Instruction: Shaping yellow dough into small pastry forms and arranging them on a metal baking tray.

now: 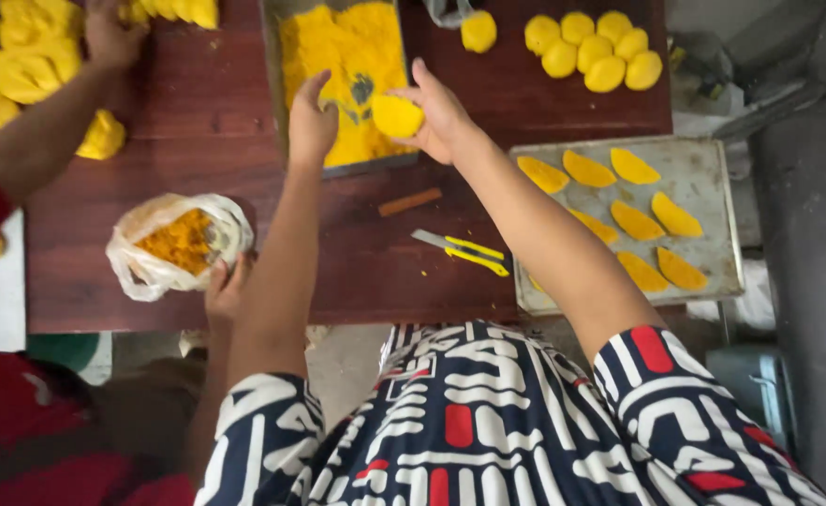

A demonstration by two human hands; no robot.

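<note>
Yellow dough piece [397,116], in right hand [443,114] fingertips

Across the bottom of the frame the person wears a short-sleeved dark navy top printed with bold white maze-like bands and scattered red blocks. The sleeves end above the elbows. Both forearms, the left hand [312,122] and right hand [443,117], are bare, without rings or a watch.

one head-worn camera looks steeply down from above the person's chest. it faces forward over the dark wooden table [198,103], close enough that both forearms fill the middle.
</note>
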